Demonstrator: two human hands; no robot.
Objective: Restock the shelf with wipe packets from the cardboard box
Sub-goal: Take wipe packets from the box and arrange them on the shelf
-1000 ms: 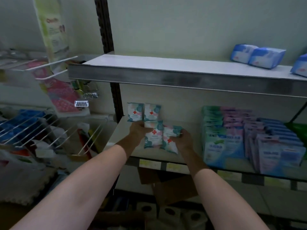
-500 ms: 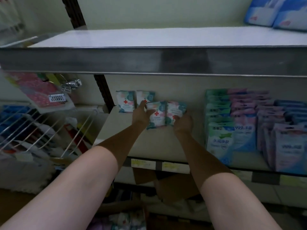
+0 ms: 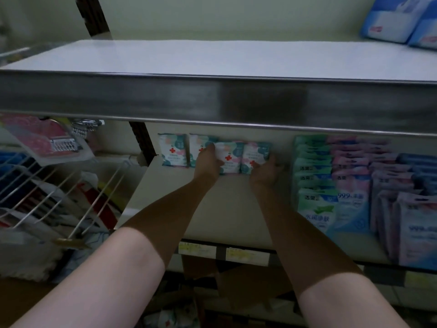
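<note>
At the shelf's back edge, your left hand (image 3: 208, 162) and right hand (image 3: 266, 171) pinch two upright wipe packets (image 3: 241, 157) by their sides. They look light, soft and slick; hold low. Two placed packets (image 3: 182, 150) stand just left.

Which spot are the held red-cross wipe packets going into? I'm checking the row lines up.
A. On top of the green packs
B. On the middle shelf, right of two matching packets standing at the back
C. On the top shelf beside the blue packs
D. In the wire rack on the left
B: both hands, left hand and right hand, hold the held packets upright on the middle shelf, just right of the standing packets.
</note>
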